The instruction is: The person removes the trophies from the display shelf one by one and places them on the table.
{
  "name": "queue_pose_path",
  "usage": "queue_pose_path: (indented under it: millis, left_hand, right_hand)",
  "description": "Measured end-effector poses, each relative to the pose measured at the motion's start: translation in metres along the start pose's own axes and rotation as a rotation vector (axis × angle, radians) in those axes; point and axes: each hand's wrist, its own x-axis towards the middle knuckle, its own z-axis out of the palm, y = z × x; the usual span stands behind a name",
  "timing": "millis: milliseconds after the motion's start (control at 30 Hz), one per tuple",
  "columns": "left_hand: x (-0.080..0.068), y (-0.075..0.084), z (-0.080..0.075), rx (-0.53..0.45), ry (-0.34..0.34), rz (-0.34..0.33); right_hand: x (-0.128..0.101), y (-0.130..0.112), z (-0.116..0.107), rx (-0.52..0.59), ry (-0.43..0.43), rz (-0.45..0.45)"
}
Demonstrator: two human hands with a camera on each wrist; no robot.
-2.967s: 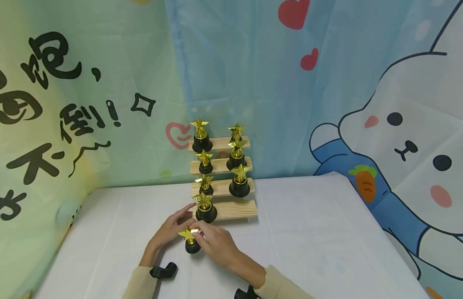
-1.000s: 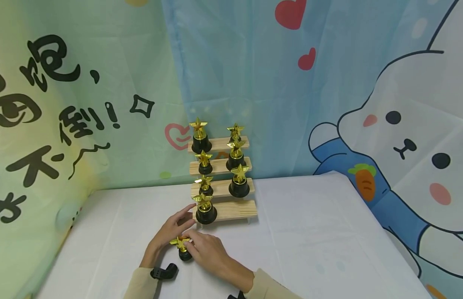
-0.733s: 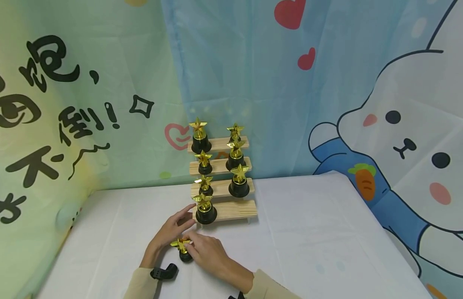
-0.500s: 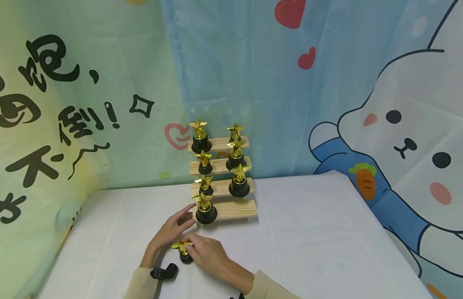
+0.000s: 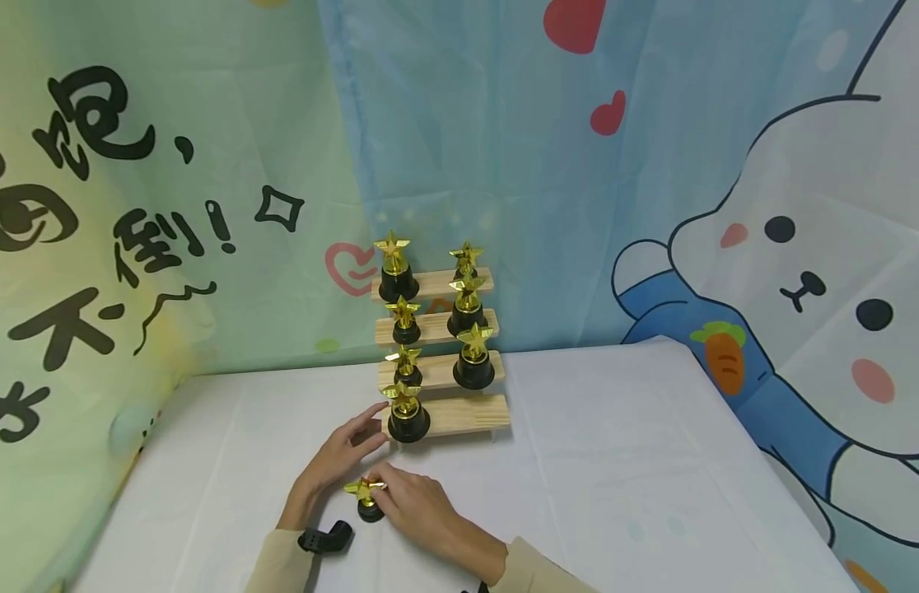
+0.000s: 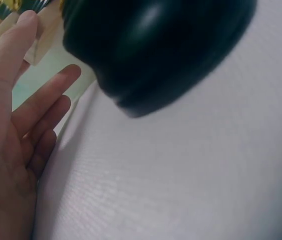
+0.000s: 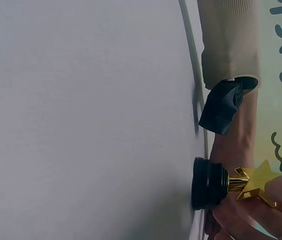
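A small star trophy (image 5: 370, 511), gold on a black round base, is pinched by its star between the thumb and fingers of my right hand (image 5: 426, 512). In the right wrist view the trophy (image 7: 209, 184) lies sideways in the picture, base to the left. Its black base (image 6: 155, 45) looms large at the top of the left wrist view. My left hand (image 5: 342, 451) is at the left end of the lowest shelf of a wooden stepped stand (image 5: 470, 413), fingers loosely extended; contact is hard to tell. A larger trophy (image 5: 408, 422) stands on that shelf's left end.
Several more star trophies stand on the upper shelves, including a front right one (image 5: 473, 368) and a top left one (image 5: 398, 281). A white cloth (image 5: 637, 478) covers the table. Behind it hangs a printed curtain (image 5: 459, 123).
Compared with three seconds ago, my right hand and the small trophy are lower and further left, away from the stand. Over the last second they shift slightly right. My left hand stays put.
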Motion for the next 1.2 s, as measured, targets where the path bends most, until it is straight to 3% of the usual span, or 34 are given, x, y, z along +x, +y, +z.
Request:
queue_pose_path:
  millis: [567, 900, 1200]
  left_hand:
    - [-0.002, 0.000, 0.000, -0.024, -0.008, -0.005]
    - [-0.001, 0.000, 0.000, -0.037, -0.013, 0.016]
    - [-0.003, 0.005, 0.001, -0.032, -0.007, -0.005]
  right_hand:
    - [-0.009, 0.005, 0.001, 0.003, 0.022, -0.015]
    - [-0.005, 0.002, -0.019, 0.050, 0.036, 0.014]
    - [0.004, -0.001, -0.050, 0.022, 0.232, -0.032]
